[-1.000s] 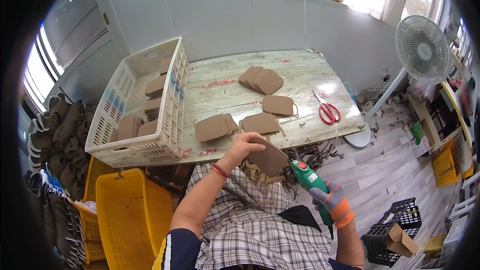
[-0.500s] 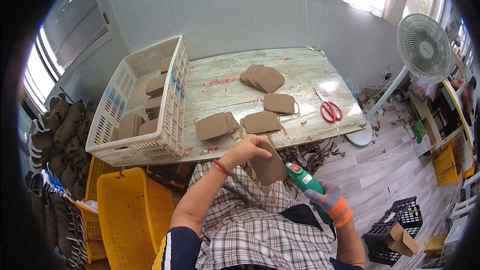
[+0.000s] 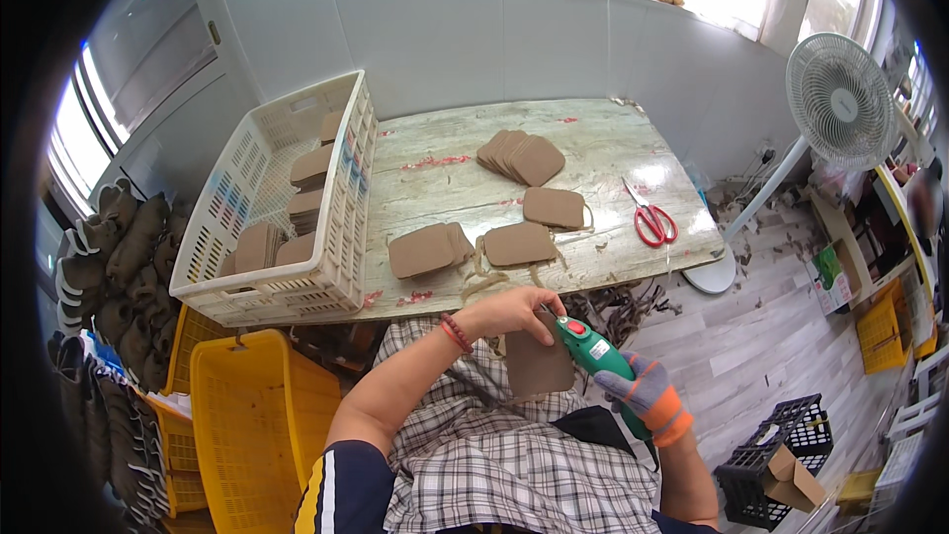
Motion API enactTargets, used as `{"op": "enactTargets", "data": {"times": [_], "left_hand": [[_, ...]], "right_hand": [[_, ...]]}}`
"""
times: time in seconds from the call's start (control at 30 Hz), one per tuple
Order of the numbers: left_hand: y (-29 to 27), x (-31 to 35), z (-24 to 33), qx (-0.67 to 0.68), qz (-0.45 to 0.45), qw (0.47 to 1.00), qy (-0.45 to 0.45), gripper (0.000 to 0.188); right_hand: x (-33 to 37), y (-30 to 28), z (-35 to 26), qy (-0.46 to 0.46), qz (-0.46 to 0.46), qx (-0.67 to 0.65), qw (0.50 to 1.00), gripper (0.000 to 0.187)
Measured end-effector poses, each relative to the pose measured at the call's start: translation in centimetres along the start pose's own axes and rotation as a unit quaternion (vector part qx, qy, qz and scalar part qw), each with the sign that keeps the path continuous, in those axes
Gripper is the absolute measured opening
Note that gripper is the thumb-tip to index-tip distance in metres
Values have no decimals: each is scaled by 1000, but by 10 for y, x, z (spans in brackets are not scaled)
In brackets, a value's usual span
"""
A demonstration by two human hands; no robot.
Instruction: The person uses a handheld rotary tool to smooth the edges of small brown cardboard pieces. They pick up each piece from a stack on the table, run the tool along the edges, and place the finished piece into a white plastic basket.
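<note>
Over my lap, in front of the table's near edge, my left hand pinches the upper end of a brown rounded piece. My right hand, in a grey and orange glove, is wrapped round a green handheld power trimmer with a red button. The trimmer's tip meets the piece's right edge close to my left fingers. Just beyond lie a brown piece with loose trimmings round it, another single piece and a small stack. A fanned stack lies farther back.
Red-handled scissors lie at the table's right. A white crate with stacked brown pieces stands on its left. Below is a yellow crate. Trimmings litter the floor. A white fan and a black crate stand at right.
My left hand has moved slightly right and down, and the brown piece now hangs more upright. The trimmer has shifted a little up and left along the piece's edge.
</note>
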State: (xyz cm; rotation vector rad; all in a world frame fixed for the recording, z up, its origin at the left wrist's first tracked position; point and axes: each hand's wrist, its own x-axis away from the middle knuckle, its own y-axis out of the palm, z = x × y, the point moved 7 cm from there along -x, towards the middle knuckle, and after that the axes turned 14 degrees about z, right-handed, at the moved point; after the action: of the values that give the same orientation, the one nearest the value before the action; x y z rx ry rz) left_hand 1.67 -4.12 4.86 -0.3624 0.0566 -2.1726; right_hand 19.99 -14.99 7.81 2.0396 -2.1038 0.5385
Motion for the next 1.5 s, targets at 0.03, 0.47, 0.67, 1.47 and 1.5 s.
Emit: {"op": "enactTargets", "data": {"times": [0.03,0.47,0.67,1.47,1.5], "left_hand": [[1,1,3,-10,2,1000,17,44],[-12,52,-8,-187,-58,980,-21,32],[6,95,-42,167,70,978,-101,62],[-29,120,-5,182,260,946,72,16],[-29,119,-6,192,260,944,70,16]], "right_hand": [[-1,4,-2,2,-2,-8,1000,40],[-5,-14,19,-19,95,20,995,31],[-5,1,47,-11,57,23,998,45],[46,23,-5,-188,15,163,968,62],[47,22,-4,-195,21,179,964,62]]}}
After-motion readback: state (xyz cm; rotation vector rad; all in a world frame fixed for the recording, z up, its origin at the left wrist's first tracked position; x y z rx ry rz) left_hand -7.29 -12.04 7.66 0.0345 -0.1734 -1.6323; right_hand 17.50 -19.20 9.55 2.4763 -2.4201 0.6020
